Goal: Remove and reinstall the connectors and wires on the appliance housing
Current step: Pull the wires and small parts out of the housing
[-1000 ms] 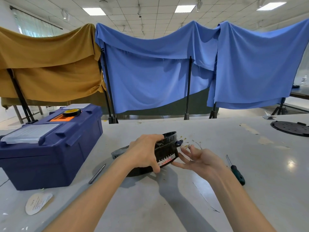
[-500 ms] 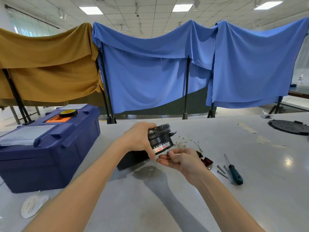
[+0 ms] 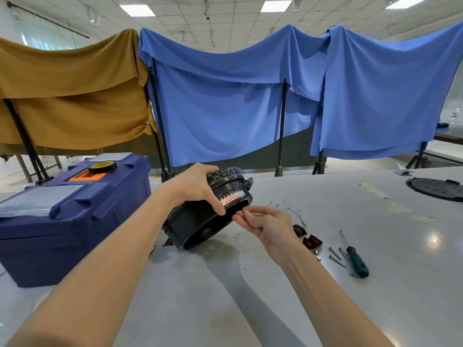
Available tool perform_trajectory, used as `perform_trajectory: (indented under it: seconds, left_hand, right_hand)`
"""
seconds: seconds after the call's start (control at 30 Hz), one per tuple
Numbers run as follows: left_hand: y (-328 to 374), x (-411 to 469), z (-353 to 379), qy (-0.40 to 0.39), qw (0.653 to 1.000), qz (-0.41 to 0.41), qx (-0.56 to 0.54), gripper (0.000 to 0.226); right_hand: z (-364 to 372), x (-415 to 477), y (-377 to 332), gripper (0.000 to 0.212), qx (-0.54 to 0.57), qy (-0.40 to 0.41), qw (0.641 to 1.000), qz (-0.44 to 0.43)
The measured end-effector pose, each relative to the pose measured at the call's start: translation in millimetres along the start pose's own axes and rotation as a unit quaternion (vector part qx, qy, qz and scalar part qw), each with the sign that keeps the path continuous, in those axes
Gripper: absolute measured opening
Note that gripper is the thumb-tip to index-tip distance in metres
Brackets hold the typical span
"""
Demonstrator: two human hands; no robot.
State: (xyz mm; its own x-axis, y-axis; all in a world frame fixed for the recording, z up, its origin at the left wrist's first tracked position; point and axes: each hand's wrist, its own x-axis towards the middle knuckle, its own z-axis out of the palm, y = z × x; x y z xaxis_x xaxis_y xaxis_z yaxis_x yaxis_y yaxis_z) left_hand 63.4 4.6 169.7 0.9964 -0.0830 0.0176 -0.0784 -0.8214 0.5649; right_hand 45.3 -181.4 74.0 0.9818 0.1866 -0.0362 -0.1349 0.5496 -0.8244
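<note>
One black housing stands tilted on the surface, gripped by my left hand. My right hand pinches a small part at its rim, too tiny to identify. Nearby I count one screwdriver, three screws and three switches partly behind the wrist. The thin wires are hard to count. One toolbox is cut off at left.

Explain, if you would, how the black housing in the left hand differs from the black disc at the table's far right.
The housing is tall and tilted, one edge on the table, gripped by the left hand; the disc lies flat and untouched. The housing carries a red-and-white label; the disc shows small holes instead. Both are round and black.
</note>
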Motion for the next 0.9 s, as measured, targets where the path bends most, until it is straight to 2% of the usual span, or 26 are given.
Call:
perform_trajectory:
  seconds: [0.23,0.4,0.67,0.9]
  left_hand:
    - [-4,6,-4,0.001,0.999,-0.016,-0.032,0.112]
    - [-5,8,-4,0.001,0.999,-0.016,-0.034,0.115]
    - [-5,7,-6,0.000,0.999,-0.021,-0.036,0.113]
    - [-3,4,-6,-0.006,0.999,-0.022,-0.039,0.106]
  right_hand:
    - [19,7,-2,0.004,-0.044,0.059,0.997,-0.024]
    - [28,9,-1,0.008,-0.058,0.103,0.992,-0.034]
    - [41,14,7,0.016,0.002,0.151,0.988,-0.012]
    - [51,13,13,0.007,0.057,0.165,0.985,-0.005]
